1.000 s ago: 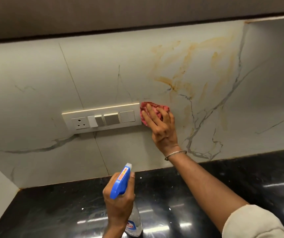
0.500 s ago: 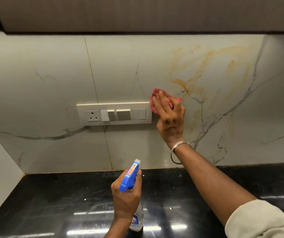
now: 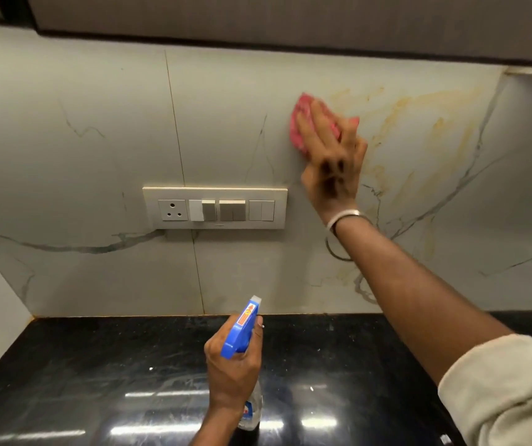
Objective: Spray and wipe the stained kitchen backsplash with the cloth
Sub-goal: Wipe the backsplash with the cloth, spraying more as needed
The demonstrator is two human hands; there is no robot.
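The switch panel [image 3: 215, 207] sits on the backsplash [image 3: 97, 156] left of the work, apart from the cloth [image 3: 303, 123]. The left hand [image 3: 232, 371] is curled round the spray bottle [image 3: 242, 329] low over the desk [image 3: 97, 365], nozzle towards the wall, probably held ready for another burst. The right hand [image 3: 332, 156], blurred, lies with fingers spread flat on the pink cloth, pressing it to the tile at the left edge of the yellow-orange stains [image 3: 419, 123], which spread on rightward. Marble-look tile meets the glossy black desk below and a dark cabinet [image 3: 258, 17] above.
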